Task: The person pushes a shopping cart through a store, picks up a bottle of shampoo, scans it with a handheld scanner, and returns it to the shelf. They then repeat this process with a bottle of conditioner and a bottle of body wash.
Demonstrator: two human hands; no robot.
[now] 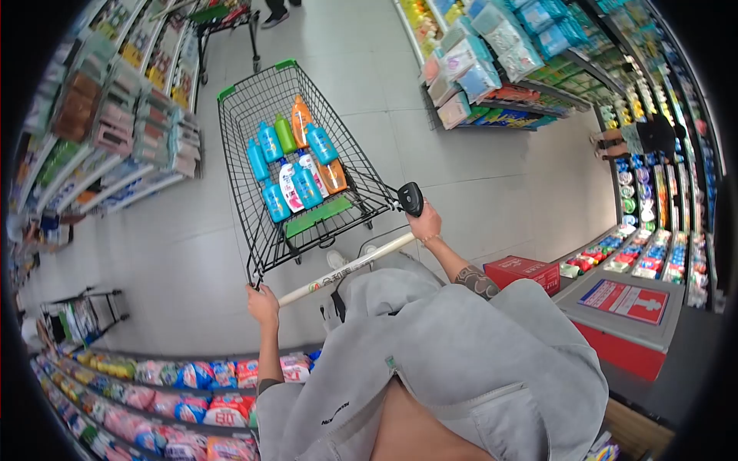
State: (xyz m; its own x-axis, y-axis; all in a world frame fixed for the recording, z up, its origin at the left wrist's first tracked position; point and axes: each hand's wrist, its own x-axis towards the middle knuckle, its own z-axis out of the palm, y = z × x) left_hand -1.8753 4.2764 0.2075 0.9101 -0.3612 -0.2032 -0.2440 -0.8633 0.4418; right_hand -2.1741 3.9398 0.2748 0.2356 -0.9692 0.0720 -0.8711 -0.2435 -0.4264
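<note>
A black wire shopping cart [238, 192] with green corner pieces stands in front of me. My left hand [264, 304] is closed at the left end of its white handlebar [350, 269]. At the right end, beside a black plastic fitting [411, 198], my right hand [425, 222] is wrapped around the bar. In the basket several bottles stand or lean together: blue bottles [307, 184], a green bottle [284, 134], an orange bottle [300, 115] and white-and-pink bottles [290, 186]. A green flap [317, 217] lies at the near end of the basket.
Shelves with boxed goods [123, 123] run along the left. Hanging packs [480, 58] fill a rack ahead right. Bagged goods [223, 407] line the lower left. A red box [523, 274] sits at my right. Other carts [227, 23] and people [653, 142] are in the aisles.
</note>
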